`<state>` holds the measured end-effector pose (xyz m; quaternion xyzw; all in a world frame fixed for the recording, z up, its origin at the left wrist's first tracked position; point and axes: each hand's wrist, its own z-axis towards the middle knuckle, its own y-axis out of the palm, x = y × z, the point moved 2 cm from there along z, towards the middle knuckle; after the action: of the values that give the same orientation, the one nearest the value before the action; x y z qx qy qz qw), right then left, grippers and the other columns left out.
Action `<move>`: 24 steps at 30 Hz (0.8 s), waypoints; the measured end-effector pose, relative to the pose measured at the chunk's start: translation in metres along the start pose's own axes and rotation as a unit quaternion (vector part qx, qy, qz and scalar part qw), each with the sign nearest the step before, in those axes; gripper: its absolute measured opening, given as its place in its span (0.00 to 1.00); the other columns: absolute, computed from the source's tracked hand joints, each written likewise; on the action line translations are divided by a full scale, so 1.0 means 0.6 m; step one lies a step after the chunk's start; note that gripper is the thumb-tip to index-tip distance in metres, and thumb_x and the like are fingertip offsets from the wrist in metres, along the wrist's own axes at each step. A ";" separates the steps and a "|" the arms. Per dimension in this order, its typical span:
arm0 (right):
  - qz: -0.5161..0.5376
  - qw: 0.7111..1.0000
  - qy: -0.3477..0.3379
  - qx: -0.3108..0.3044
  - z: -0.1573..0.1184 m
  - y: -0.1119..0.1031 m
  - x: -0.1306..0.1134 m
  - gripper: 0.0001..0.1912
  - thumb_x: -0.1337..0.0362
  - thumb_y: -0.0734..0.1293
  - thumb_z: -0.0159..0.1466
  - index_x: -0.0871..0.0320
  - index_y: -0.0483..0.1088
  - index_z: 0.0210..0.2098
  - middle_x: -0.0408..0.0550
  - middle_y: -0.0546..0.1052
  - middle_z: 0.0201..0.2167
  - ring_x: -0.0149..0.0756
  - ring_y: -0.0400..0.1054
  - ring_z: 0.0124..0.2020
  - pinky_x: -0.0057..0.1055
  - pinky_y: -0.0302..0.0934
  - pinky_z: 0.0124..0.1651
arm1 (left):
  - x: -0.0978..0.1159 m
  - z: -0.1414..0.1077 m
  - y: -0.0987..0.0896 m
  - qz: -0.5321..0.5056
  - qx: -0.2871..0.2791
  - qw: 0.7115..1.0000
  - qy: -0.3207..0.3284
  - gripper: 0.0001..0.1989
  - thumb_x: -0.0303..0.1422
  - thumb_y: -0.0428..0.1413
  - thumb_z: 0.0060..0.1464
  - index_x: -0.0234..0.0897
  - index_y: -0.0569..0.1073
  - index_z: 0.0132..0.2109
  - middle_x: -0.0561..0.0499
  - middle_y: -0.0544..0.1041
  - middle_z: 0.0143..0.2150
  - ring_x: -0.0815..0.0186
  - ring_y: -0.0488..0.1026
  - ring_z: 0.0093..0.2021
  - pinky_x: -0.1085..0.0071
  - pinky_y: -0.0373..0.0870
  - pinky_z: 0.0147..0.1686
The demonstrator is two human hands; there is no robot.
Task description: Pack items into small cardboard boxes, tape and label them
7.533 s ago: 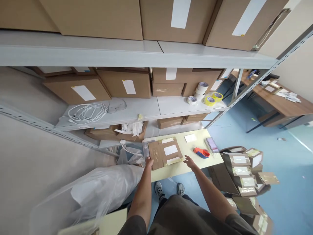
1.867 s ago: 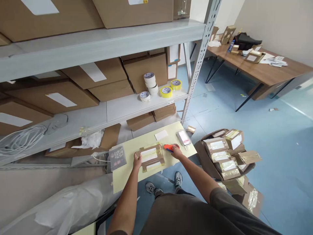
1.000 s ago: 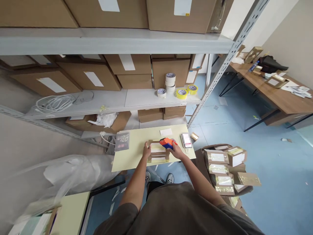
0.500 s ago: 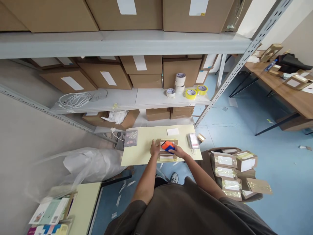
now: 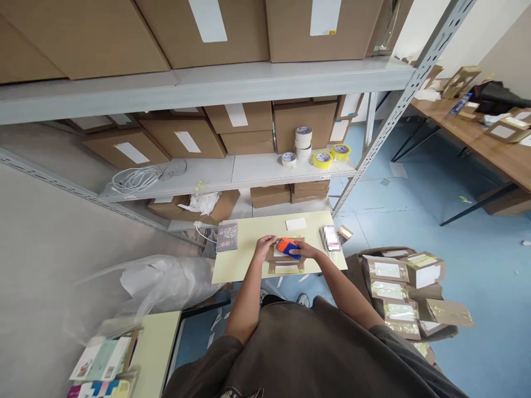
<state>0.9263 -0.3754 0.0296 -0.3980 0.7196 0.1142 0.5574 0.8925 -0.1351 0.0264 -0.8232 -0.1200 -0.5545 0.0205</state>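
On the pale yellow table (image 5: 244, 264) lies a flat cardboard box (image 5: 286, 265) with shiny tape and white labels on it. My right hand (image 5: 305, 250) is wrapped round an orange-and-blue tape dispenser (image 5: 288, 247), held above the box. My left hand (image 5: 264, 248) is beside the dispenser's orange end, fingertips pinched together. Whatever those fingertips hold is too small to make out. A white slip of paper (image 5: 295, 224) lies behind the box.
A dark patterned notebook (image 5: 227, 236) lies at the table's left end; a phone-like item (image 5: 331, 237) at its right. Rolls of yellow tape (image 5: 322, 160) and white tape (image 5: 289, 160) stand on the shelf (image 5: 249, 168). Taped boxes (image 5: 388, 270) fill a large carton at right.
My left hand has come off the box's left edge and risen to the dispenser's orange end, its fingers now pinched. My right hand keeps hold of the dispenser. The view has tilted slightly.
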 end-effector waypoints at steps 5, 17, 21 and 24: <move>-0.060 0.997 -0.008 -0.048 0.017 -0.011 -0.021 0.33 0.38 0.73 0.61 0.53 0.78 0.56 0.49 0.84 0.49 0.48 0.77 0.48 0.38 0.69 0.54 | -0.018 0.003 -0.021 0.002 0.116 0.993 0.038 0.21 0.48 0.74 0.37 0.36 0.83 0.32 0.44 0.85 0.34 0.58 0.81 0.38 0.65 0.77 0.42; -0.279 0.960 0.032 0.014 0.066 0.017 -0.084 0.26 0.38 0.68 0.68 0.55 0.79 0.41 0.47 0.82 0.38 0.36 0.73 0.38 0.26 0.55 0.36 | -0.092 -0.006 -0.063 -0.039 0.264 0.963 -0.046 0.09 0.36 0.69 0.42 0.36 0.80 0.28 0.45 0.82 0.27 0.57 0.82 0.36 0.62 0.78 0.42; -0.319 0.946 0.038 0.032 0.074 0.032 -0.087 0.27 0.37 0.67 0.69 0.54 0.79 0.42 0.49 0.83 0.40 0.39 0.74 0.41 0.27 0.56 0.38 | -0.105 0.000 -0.069 -0.053 0.271 0.958 -0.083 0.08 0.32 0.68 0.40 0.35 0.79 0.28 0.45 0.80 0.26 0.57 0.82 0.34 0.62 0.78 0.40; -0.328 0.943 0.042 0.032 0.077 0.039 -0.089 0.28 0.36 0.65 0.70 0.54 0.80 0.44 0.51 0.84 0.42 0.41 0.76 0.43 0.28 0.58 0.40 | -0.111 0.005 -0.073 -0.057 0.258 0.959 -0.102 0.08 0.32 0.68 0.39 0.35 0.79 0.29 0.45 0.80 0.27 0.57 0.81 0.34 0.64 0.78 0.37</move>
<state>0.9461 -0.3083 0.0547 -0.5985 0.5748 -0.1150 0.5461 0.8618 -0.1037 -0.0404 -0.8338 -0.3072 -0.4182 0.1883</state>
